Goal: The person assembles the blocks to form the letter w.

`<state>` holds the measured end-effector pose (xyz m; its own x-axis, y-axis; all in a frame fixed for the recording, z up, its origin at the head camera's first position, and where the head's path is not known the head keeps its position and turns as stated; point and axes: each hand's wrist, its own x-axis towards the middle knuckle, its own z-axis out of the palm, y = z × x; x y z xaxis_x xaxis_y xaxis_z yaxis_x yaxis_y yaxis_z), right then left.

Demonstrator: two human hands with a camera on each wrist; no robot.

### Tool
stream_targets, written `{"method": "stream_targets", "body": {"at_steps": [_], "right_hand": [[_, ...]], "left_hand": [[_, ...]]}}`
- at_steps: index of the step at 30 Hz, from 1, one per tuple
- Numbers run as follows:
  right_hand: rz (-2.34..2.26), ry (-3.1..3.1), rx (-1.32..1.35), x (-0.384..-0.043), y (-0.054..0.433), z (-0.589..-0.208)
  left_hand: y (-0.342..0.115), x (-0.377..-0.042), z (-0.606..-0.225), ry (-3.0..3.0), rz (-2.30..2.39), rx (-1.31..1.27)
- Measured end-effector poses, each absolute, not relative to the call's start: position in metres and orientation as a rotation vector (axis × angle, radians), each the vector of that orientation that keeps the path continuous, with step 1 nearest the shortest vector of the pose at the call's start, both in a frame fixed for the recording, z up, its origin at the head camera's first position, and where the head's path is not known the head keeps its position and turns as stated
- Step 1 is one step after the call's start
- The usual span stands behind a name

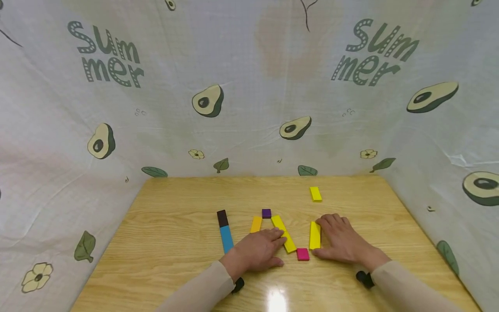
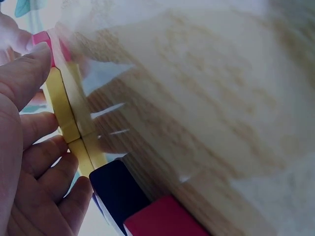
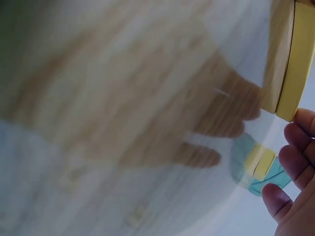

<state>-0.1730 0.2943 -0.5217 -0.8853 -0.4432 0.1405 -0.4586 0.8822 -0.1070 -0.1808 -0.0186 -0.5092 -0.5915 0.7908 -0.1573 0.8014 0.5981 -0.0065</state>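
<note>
My left hand (image 1: 260,249) lies flat, its fingertips touching a slanted pair of yellow blocks (image 1: 288,242) set end to end. In the left wrist view, the thumb reaches beside a pink block (image 2: 42,41). Part of an orange block (image 1: 255,224) is hidden under that hand, and a purple block (image 1: 267,213) sits between the orange and yellow tops. On the right, my right hand (image 1: 343,240) holds an upright-lying yellow block (image 1: 315,235) lengthwise, index finger at its far end and thumb at its near end. The magenta block (image 1: 302,254) lies just left of that thumb.
A blue block (image 1: 226,239) and a dark brown block (image 1: 222,218) form a line left of the left hand. One more yellow block (image 1: 315,194) lies farther back on the wooden table (image 1: 175,268). Printed cloth (image 1: 249,143) surrounds the table at back and sides.
</note>
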Motion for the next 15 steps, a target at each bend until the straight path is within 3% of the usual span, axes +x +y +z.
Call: {"method": "stream_targets", "body": {"at_steps": [15], "right_hand": [[0.187, -2.923, 0.708, -0.1729, 0.2905, -0.5250]], "left_hand": [[-0.0184, -0.1804, -0.5075, 2.681, -0.117, 1.339]]}}
